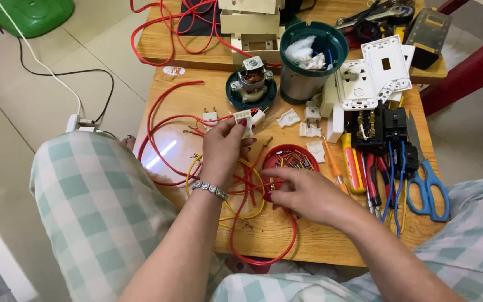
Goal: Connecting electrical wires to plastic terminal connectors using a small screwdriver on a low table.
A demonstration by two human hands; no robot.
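Head view: the left hand [223, 150] pinches a small white plastic connector block [244, 117] between thumb and fingertips, its grip closed on the part above the wooden worktop [286, 237] amid looped red and yellow insulated wires [236, 193]. The right hand [307, 193], fingers curled, closes its grip on a red wire just beside the round red plastic lid [289, 157] holding small metal parts. Blue-handled scissors [429, 184] lie well to the right.

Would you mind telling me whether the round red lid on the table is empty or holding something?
Holding something: the red lid lies open side up with small screws and metal bits inside.
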